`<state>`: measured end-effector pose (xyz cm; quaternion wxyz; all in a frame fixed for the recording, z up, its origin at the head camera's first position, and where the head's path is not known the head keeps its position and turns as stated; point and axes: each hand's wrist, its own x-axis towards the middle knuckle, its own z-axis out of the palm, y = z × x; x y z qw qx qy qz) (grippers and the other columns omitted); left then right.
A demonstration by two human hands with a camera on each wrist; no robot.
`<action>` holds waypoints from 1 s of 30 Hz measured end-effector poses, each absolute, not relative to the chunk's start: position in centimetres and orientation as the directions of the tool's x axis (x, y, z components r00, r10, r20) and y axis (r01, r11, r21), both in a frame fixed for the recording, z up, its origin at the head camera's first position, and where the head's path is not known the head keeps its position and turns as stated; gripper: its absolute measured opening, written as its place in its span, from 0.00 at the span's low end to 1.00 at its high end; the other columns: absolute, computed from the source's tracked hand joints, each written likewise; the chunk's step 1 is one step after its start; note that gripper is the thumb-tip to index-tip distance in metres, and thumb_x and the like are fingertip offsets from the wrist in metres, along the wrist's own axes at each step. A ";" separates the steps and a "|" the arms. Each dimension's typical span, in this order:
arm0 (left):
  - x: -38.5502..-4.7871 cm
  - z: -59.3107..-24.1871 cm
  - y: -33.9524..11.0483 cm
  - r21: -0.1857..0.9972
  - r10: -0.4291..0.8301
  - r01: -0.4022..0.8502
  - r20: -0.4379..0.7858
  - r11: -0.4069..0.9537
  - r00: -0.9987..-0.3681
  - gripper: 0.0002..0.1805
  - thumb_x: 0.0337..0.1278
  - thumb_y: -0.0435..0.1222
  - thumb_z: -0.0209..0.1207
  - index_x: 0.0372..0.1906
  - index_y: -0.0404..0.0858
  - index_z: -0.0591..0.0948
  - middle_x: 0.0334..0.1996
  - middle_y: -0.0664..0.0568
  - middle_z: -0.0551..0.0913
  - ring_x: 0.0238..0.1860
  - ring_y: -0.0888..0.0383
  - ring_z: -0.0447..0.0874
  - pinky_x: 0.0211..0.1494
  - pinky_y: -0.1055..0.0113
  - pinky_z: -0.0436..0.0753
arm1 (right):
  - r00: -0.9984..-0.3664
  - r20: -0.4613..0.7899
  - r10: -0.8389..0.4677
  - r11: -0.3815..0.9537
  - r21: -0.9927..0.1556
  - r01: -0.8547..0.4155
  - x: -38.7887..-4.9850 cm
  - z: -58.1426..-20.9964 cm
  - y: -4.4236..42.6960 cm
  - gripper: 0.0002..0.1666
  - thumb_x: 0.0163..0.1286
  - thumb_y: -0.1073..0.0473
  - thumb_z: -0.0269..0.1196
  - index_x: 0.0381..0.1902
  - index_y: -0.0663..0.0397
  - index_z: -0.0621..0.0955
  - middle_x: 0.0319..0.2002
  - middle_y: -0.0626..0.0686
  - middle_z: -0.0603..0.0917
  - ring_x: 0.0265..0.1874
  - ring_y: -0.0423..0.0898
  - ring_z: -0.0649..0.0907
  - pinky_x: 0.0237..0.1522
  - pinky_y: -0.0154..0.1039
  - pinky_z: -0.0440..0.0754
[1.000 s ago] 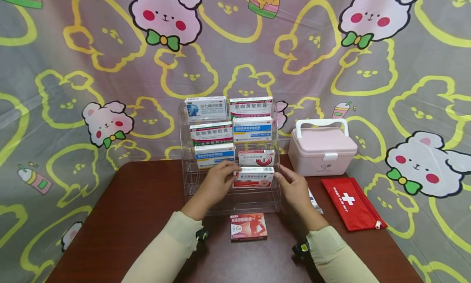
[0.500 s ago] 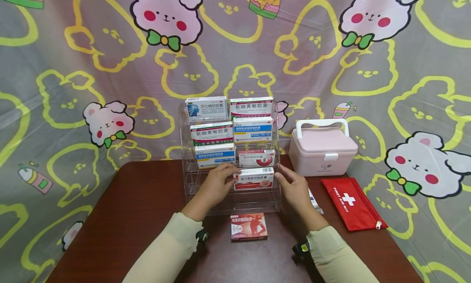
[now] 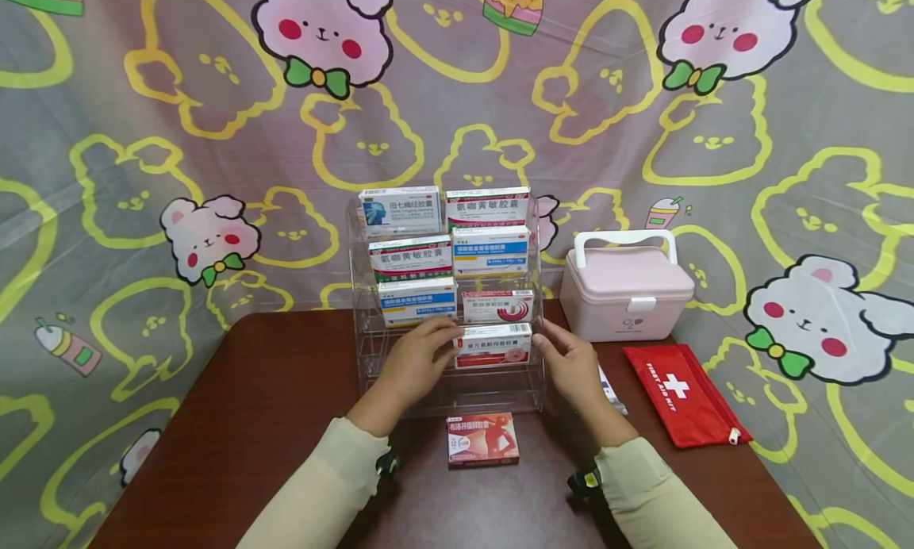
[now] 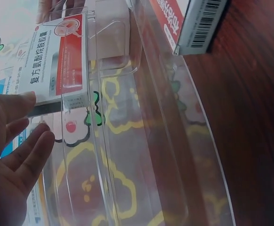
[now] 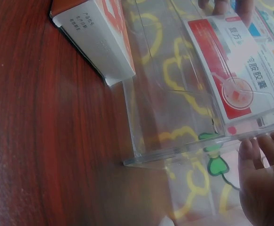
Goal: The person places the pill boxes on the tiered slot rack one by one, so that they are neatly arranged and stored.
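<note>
A white and red medicine box (image 3: 493, 347) stands in a low tier of the clear acrylic rack (image 3: 464, 394). My left hand (image 3: 417, 362) is at its left end; in the left wrist view a digit (image 4: 26, 99) touches the box's end while the other fingers (image 4: 40, 153) stay loosely extended and apart from it. At the right end, my right hand (image 3: 574, 366) lies along the rack's side, one fingertip near the box's corner. In the right wrist view, its fingers (image 5: 247, 150) are outside the clear side wall. A red ibuprofen-style box (image 3: 481, 440) lies flat in front of the rack.
Higher tiers hold several medicine boxes, including a blue-white box (image 3: 417, 303) and a green-white box (image 3: 410, 259). To the right stand a pink case (image 3: 624, 295) with a white handle and a red first aid pouch (image 3: 685, 394). A white packet (image 3: 612, 392) lies partly behind my right arm.
The white and red box has shifted slightly within its tier, settling a little lower than a second ago. My left hand has moved slightly; my right hand stays almost still.
</note>
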<state>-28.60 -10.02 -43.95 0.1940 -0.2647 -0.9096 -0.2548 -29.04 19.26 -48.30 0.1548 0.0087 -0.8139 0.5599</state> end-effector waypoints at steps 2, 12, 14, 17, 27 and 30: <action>-28.3 -44.1 -10.4 0.366 0.369 0.570 0.490 0.736 -0.790 0.19 0.70 0.38 0.73 0.63 0.46 0.90 0.63 0.53 0.87 0.64 0.50 0.88 0.65 0.51 0.88 | -0.952 0.264 0.158 0.374 -0.908 -0.190 -29.1 -48.3 19.2 0.29 0.78 0.47 0.71 0.72 0.49 0.84 0.69 0.51 0.86 0.69 0.50 0.84 0.68 0.46 0.84; -24.3 -45.0 -11.7 0.536 0.418 0.564 0.378 0.629 -0.826 0.28 0.66 0.41 0.76 0.69 0.41 0.84 0.63 0.50 0.87 0.63 0.50 0.88 0.67 0.49 0.88 | -0.949 0.269 0.162 0.377 -0.906 -0.192 -29.0 -48.3 19.2 0.29 0.77 0.47 0.72 0.71 0.48 0.85 0.68 0.51 0.87 0.68 0.51 0.85 0.69 0.56 0.84; -23.4 -45.5 -11.8 0.532 0.458 0.569 0.339 0.627 -0.822 0.28 0.66 0.41 0.77 0.68 0.41 0.84 0.62 0.50 0.88 0.62 0.50 0.88 0.66 0.49 0.88 | -0.947 0.278 0.162 0.384 -0.902 -0.199 -29.0 -48.3 19.2 0.29 0.77 0.47 0.72 0.71 0.48 0.85 0.68 0.51 0.87 0.69 0.52 0.85 0.68 0.57 0.84; -22.1 -46.6 -11.8 0.520 0.500 0.565 0.276 0.641 -0.821 0.28 0.64 0.41 0.77 0.66 0.40 0.85 0.61 0.49 0.88 0.62 0.49 0.88 0.67 0.47 0.87 | -0.948 0.275 0.160 0.387 -0.901 -0.196 -29.0 -48.3 19.2 0.29 0.77 0.46 0.72 0.71 0.48 0.85 0.68 0.51 0.87 0.69 0.51 0.85 0.69 0.56 0.84; -20.5 -50.0 -12.3 0.366 0.585 0.615 0.203 0.698 -0.785 0.30 0.56 0.47 0.81 0.62 0.40 0.88 0.59 0.49 0.90 0.63 0.49 0.87 0.71 0.50 0.84 | -0.959 0.236 0.154 0.366 -0.916 -0.166 -28.9 -48.1 19.3 0.31 0.77 0.44 0.71 0.73 0.46 0.83 0.70 0.52 0.85 0.72 0.53 0.82 0.72 0.58 0.82; -20.6 -50.3 -12.5 0.357 0.607 0.631 0.193 0.689 -0.771 0.28 0.56 0.46 0.81 0.60 0.40 0.88 0.57 0.51 0.91 0.63 0.50 0.88 0.71 0.52 0.84 | -0.958 0.239 0.158 0.373 -0.913 -0.166 -28.9 -48.2 19.3 0.30 0.78 0.44 0.71 0.73 0.46 0.84 0.70 0.51 0.85 0.72 0.53 0.82 0.72 0.58 0.81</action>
